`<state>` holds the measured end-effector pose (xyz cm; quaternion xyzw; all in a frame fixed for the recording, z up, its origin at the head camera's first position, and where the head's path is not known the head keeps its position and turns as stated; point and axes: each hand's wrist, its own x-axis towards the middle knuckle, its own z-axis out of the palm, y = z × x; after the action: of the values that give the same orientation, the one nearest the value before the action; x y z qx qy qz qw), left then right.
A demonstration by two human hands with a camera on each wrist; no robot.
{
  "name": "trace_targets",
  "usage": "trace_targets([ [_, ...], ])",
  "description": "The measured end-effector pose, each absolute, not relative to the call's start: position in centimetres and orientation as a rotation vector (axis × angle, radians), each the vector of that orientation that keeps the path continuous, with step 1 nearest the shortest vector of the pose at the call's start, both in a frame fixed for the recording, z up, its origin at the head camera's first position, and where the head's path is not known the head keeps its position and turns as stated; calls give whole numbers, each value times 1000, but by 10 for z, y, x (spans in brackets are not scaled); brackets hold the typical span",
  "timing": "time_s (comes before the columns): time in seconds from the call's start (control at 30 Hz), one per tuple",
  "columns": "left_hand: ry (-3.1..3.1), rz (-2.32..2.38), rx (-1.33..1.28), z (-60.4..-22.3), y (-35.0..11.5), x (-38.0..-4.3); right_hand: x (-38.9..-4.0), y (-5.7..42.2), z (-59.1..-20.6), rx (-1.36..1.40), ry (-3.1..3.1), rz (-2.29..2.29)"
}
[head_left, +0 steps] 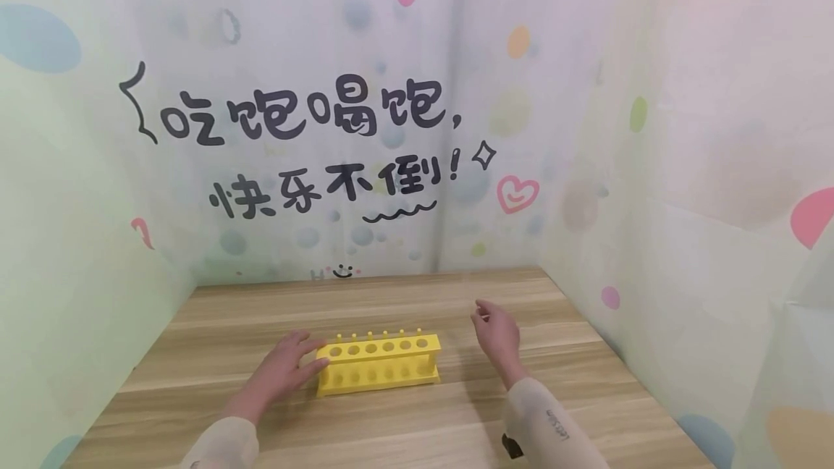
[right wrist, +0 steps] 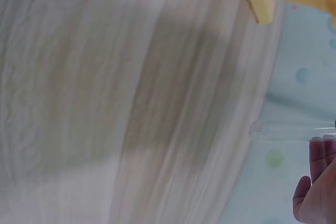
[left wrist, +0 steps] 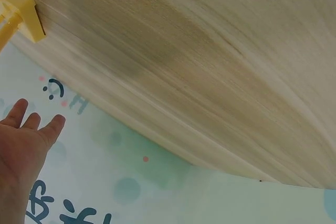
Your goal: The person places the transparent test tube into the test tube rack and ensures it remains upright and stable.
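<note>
A yellow test tube rack (head_left: 380,385) stands upright on the wooden table, with one row of round holes along its top and short pegs behind. My left hand (head_left: 287,368) is at the rack's left end, fingers extended and spread, the thumb and forefinger by its upper left corner. Whether they press on it cannot be told. To the right of the rack, my right hand (head_left: 496,335) is raised and pinches a clear test tube (right wrist: 283,130). In the right wrist view the tube's rounded end points toward the table; its upper part leaves the frame.
The wood-grain table (head_left: 260,317) meets a pale printed back wall (head_left: 365,42) with dark lettering and coloured dots. Similar sheets stand along the left and right sides. A small black item (head_left: 512,446) shows under the right sleeve.
</note>
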<state>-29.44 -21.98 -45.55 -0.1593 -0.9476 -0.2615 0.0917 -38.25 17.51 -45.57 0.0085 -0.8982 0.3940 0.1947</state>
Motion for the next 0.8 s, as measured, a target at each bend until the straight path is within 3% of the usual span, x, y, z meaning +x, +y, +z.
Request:
trace_targets([
  [0.37,-2837,-788,-455,-457,-221,-297,-376,150,-424,85,-2197,1571],
  [0.8,-2829,-804,-461,-459,-221,-298,-366,127,-407,221,-1960,1805],
])
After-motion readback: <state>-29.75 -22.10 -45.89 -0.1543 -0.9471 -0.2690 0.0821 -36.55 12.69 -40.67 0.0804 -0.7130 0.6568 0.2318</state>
